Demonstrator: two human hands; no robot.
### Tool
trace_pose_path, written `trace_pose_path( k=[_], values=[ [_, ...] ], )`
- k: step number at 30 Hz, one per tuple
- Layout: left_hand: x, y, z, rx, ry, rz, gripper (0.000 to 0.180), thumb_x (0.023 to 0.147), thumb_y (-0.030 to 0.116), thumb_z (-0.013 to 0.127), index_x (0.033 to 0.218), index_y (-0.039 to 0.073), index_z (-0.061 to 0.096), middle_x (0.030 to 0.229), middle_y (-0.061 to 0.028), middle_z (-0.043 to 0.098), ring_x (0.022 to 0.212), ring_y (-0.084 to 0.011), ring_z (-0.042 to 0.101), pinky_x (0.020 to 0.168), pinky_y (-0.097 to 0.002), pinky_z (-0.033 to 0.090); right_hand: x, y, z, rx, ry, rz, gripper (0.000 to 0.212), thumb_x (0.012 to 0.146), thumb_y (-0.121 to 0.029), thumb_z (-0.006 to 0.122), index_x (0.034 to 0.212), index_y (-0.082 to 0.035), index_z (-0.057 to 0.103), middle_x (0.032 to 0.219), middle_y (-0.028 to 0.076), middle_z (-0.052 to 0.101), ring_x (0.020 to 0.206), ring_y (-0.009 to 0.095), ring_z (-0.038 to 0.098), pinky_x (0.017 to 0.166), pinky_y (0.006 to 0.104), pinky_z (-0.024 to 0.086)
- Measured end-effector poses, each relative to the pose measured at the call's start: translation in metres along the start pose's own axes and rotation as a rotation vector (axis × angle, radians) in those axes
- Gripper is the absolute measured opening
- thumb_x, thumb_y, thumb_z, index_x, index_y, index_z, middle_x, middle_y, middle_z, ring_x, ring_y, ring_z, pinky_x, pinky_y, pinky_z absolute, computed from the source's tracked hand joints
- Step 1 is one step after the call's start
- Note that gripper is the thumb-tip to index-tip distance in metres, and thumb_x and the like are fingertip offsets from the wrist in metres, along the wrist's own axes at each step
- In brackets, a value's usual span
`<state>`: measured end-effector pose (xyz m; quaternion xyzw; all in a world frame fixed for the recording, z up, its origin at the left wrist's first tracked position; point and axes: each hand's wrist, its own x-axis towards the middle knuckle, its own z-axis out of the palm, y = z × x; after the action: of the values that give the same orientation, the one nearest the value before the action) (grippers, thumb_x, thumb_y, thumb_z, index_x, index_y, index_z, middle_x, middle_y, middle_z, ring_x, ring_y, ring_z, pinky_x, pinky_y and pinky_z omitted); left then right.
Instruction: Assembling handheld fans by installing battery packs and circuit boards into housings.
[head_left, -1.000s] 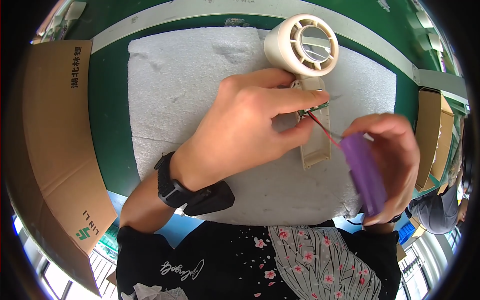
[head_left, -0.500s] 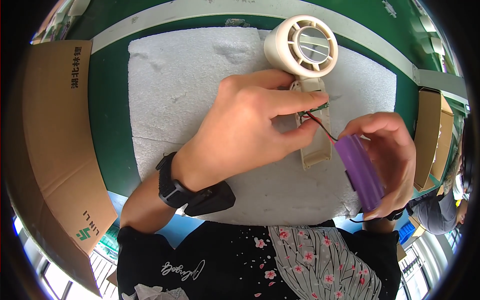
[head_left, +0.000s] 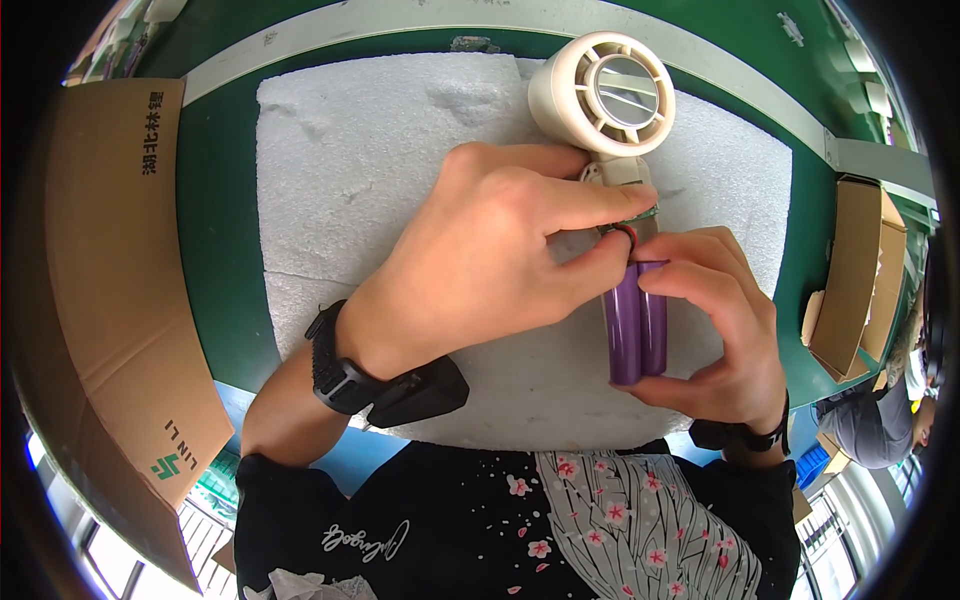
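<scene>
A cream hand-held fan [head_left: 606, 98] lies on the white foam sheet [head_left: 380, 160], round grille at the far end, open handle pointing toward me. My left hand [head_left: 500, 250] pinches the handle's upper part, by a small green circuit board [head_left: 645, 212] and a red wire. A purple cylindrical battery [head_left: 634, 320] lies lengthwise over the handle, and my right hand [head_left: 715, 320] grips it from the right. The handle is mostly hidden under both hands. A black watch sits on my left wrist.
A green table [head_left: 225, 250] carries the foam sheet. A large cardboard sheet [head_left: 110, 290] lies at the left. Open cardboard boxes [head_left: 860, 280] stand at the right edge, and another person [head_left: 885, 410] sits low at the far right.
My right hand has swung the purple battery from a slant at the right over to the fan's handle, where it now lies lengthwise. My left hand stayed on the handle.
</scene>
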<state>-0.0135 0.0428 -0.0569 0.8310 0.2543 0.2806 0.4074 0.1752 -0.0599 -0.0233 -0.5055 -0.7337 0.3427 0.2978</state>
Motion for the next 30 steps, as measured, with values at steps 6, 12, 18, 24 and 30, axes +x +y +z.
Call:
trace_pose_path(
  k=[6, 12, 18, 24, 30],
  values=[
    [-0.001, -0.002, -0.001, -0.017, 0.011, 0.055, 0.033, 0.069, -0.005, 0.064, 0.100, 0.005, 0.071, 0.081, -0.0108, 0.068, 0.066, -0.0180, 0.067, 0.056, -0.0245, 0.053, 0.002, 0.001, 0.006, -0.155, 0.048, -0.015, 0.070, 0.043, -0.004, 0.085, 0.107, -0.004, 0.057, 0.113, 0.017, 0.058, 0.098, 0.033, 0.056, 0.083, 0.0392, 0.047],
    [-0.001, -0.003, 0.001, -0.049, 0.022, 0.043, 0.032, 0.070, -0.005, 0.064, 0.100, 0.004, 0.071, 0.082, -0.0119, 0.069, 0.069, -0.0196, 0.068, 0.058, -0.0250, 0.054, 0.002, -0.005, 0.006, -0.204, 0.041, 0.009, 0.069, 0.044, -0.006, 0.086, 0.108, -0.002, 0.060, 0.115, 0.017, 0.057, 0.100, 0.032, 0.056, 0.081, 0.0384, 0.049],
    [-0.001, -0.001, 0.000, -0.046, -0.009, -0.001, 0.031, 0.070, -0.005, 0.065, 0.100, 0.004, 0.071, 0.082, -0.0117, 0.069, 0.068, -0.0189, 0.068, 0.058, -0.0242, 0.054, 0.000, -0.012, 0.009, -0.193, 0.086, 0.042, 0.064, 0.045, -0.003, 0.081, 0.107, 0.002, 0.063, 0.118, 0.017, 0.055, 0.098, 0.031, 0.058, 0.078, 0.0375, 0.051],
    [0.000, -0.003, 0.003, -0.074, 0.050, 0.036, 0.030, 0.070, -0.005, 0.067, 0.098, 0.004, 0.071, 0.082, -0.0102, 0.069, 0.064, -0.0143, 0.066, 0.057, -0.0226, 0.054, -0.003, -0.011, 0.004, -0.301, 0.038, 0.016, 0.063, 0.045, -0.010, 0.083, 0.104, 0.004, 0.065, 0.122, 0.019, 0.055, 0.102, 0.033, 0.058, 0.080, 0.0368, 0.053],
    [-0.001, -0.003, 0.005, -0.085, 0.067, 0.016, 0.031, 0.068, -0.005, 0.069, 0.097, 0.005, 0.072, 0.083, -0.0095, 0.069, 0.064, -0.0127, 0.066, 0.056, -0.0217, 0.054, -0.002, -0.013, 0.008, -0.339, 0.029, 0.035, 0.059, 0.047, -0.007, 0.080, 0.102, 0.005, 0.065, 0.122, 0.021, 0.056, 0.101, 0.034, 0.059, 0.079, 0.0375, 0.053]
  ],
)
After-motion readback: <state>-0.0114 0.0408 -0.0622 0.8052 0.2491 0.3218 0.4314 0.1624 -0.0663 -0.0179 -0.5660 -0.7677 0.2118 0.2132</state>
